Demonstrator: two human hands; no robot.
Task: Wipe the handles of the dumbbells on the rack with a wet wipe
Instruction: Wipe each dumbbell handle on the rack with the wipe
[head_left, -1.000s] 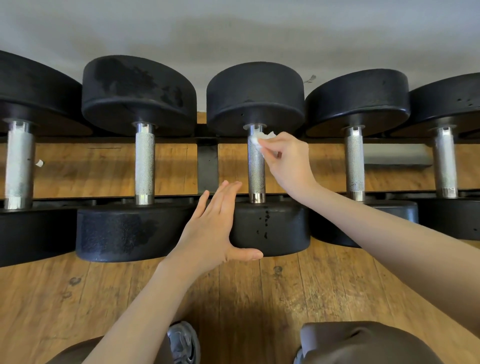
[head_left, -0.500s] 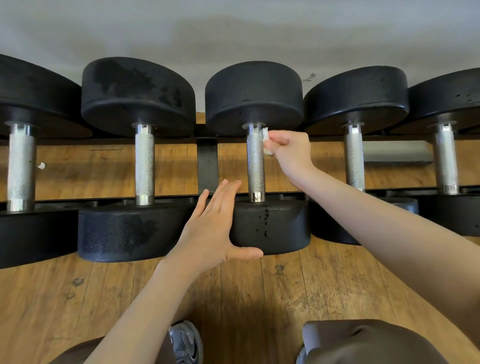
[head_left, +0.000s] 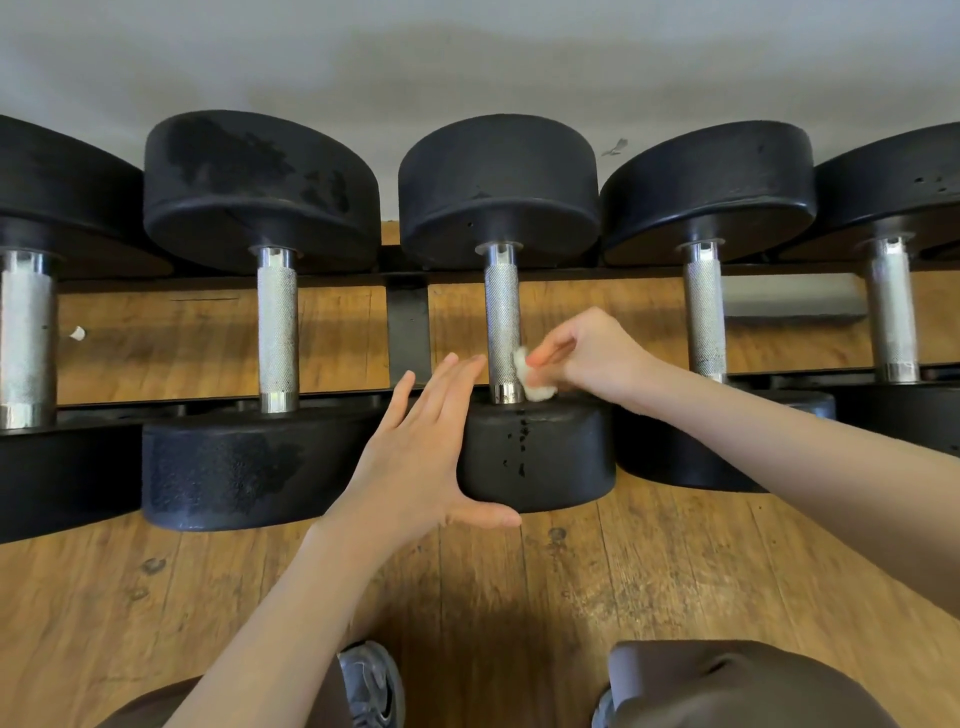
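1. The person is working on the middle dumbbell of the row on the rack; its knurled metal handle is running from the far black head to the near head.
2. The right hand is pinching a small wad of white wet wipe between thumb and curled fingers, and is pressing it against the right side of the handle at its near end, just above the collar where the handle is meeting the near head.
3. The left hand is lying open, with straight fingers resting along the left face of the near head and the thumb hooking under its front edge, apparently steadying the weight.
4. Judging by this, the step in hand is the wiping of this one handle, with the wipe sitting at the near end of a stroke along the bar.
5. The left side and underside of the bar are probably needing a pass too, so the next move is calling for the wipe to be carried round the handle while contact is being kept.
6. After that, the neighbouring handle to the right is looking like the likely next one, though which handles are already clean I cannot tell.
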